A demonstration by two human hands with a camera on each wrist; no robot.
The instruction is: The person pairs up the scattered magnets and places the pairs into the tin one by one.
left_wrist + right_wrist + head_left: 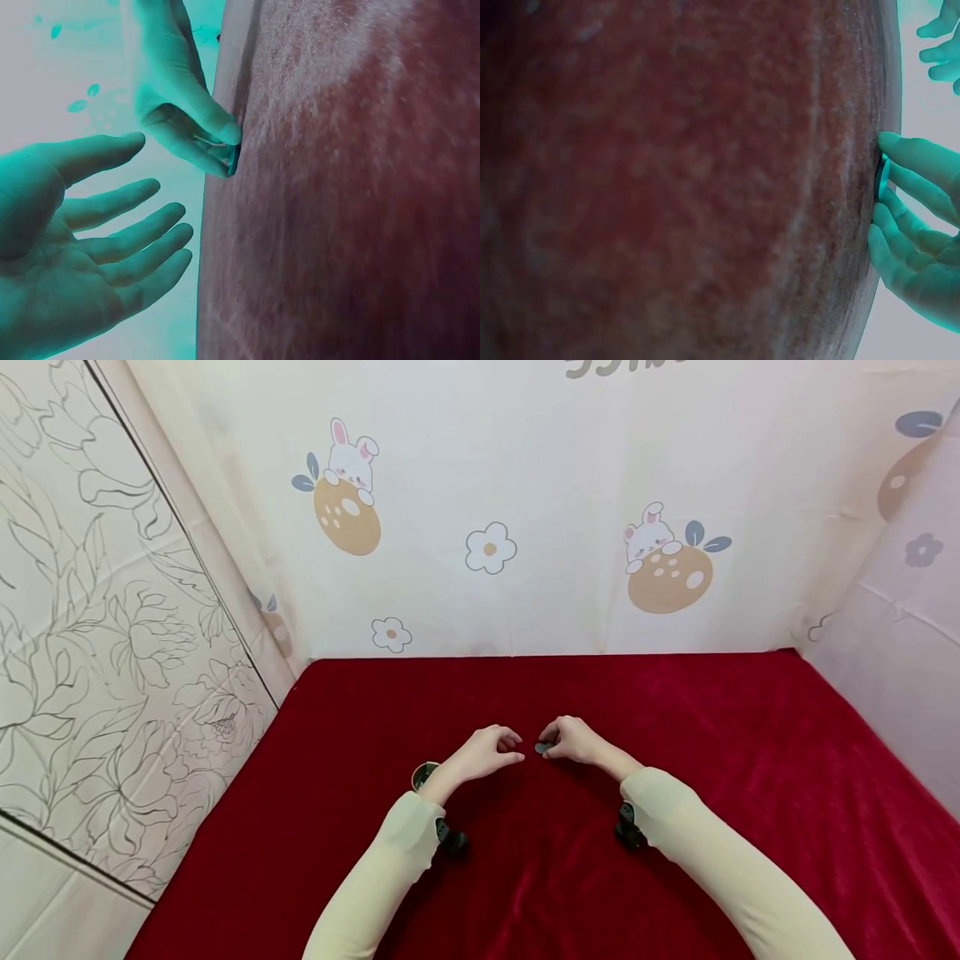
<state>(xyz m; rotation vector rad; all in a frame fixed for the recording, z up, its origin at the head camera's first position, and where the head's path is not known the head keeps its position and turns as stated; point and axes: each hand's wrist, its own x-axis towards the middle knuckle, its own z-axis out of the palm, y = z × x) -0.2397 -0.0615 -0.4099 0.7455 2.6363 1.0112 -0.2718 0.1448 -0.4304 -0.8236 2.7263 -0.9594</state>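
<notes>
In the head view my right hand (574, 741) pinches a small, flat grey disc (542, 748) between thumb and fingers, low over the red cloth. The disc (234, 160) shows edge-on as a thin dark sliver at the fingertips in the left wrist view. From the right wrist the disc (883, 177) appears between thumb and fingers, right at the cloth surface. Facing it from a short way to the left, my left hand (486, 753) holds nothing. Its fingers (142, 232) are spread and relaxed, with the thumb apart from them.
Red velvety cloth (525, 868) covers the table, with soft wrinkles toward the front and right. A pale curtain (495, 460) printed with rabbits and flowers hangs behind the far edge. A flower-patterned panel (112, 635) stands at the left. Dark devices (452, 839) are strapped at both wrists.
</notes>
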